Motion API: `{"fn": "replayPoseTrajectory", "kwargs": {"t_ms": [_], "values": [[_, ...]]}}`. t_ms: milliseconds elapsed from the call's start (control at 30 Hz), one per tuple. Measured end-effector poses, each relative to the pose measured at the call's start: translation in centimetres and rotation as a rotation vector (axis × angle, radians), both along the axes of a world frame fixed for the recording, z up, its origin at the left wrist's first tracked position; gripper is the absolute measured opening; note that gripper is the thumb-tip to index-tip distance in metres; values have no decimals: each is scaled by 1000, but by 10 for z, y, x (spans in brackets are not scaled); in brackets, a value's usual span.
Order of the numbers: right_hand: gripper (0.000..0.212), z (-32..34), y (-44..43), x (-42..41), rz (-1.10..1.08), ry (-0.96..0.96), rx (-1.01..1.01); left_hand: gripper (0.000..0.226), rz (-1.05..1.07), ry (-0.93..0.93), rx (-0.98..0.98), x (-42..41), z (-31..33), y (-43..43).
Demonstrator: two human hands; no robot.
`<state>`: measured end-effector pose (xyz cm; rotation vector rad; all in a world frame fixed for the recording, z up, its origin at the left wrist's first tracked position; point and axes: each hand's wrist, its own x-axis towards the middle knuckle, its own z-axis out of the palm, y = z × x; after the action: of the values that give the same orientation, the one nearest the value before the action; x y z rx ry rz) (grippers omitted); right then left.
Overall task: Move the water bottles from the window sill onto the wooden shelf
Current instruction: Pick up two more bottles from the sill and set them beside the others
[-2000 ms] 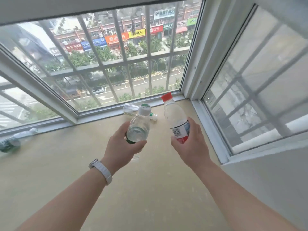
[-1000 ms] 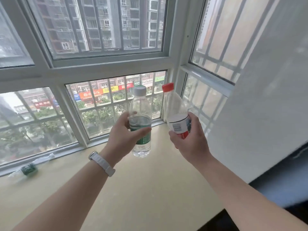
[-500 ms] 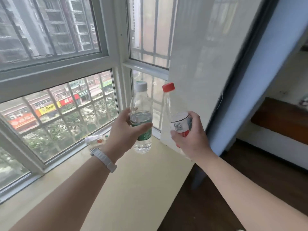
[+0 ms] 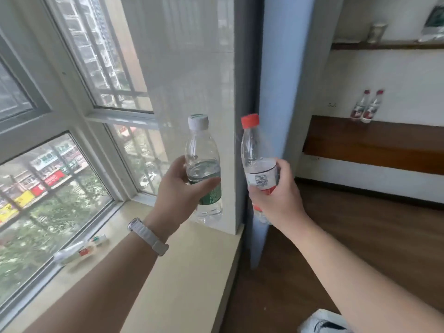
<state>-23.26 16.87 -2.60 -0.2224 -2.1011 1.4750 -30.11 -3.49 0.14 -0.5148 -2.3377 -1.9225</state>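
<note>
Open air toward wooden shelf (image 4: 374,145), past blue pillar (image 4: 278,92)

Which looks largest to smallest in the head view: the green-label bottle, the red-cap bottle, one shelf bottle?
1-2. Green-label bottle in the left hand and red-cap bottle in the right hand: look alike, unranked.
3. Shelf bottle: smallest, but it stands much farther away.

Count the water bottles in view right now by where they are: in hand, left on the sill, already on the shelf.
In hand: 2, the white-capped bottle in the left hand and the red-capped bottle in the right hand
Lying on the window sill: 2
Standing on the wooden shelf: 2
Total: 6
</note>
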Motion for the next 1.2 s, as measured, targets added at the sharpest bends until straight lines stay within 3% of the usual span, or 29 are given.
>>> {"fn": "replayPoseTrajectory", "kwargs": {"t_ms": [500, 700, 967, 1200], "values": [[65, -12, 237, -8, -277, -40, 4, 41, -295, -60, -7, -66, -4, 248], [70, -17, 282, -1, -385, -45, -15, 34, -447, -63, -16, -88, 1, 316], [68, -16, 329, -13, -586, -117, -30, 56, -629, -175, 44, -142, -15, 399], [62, -4, 356, -57, -802, -161, -29, 57, -828, -175, 40, -207, -16, 471]]}}
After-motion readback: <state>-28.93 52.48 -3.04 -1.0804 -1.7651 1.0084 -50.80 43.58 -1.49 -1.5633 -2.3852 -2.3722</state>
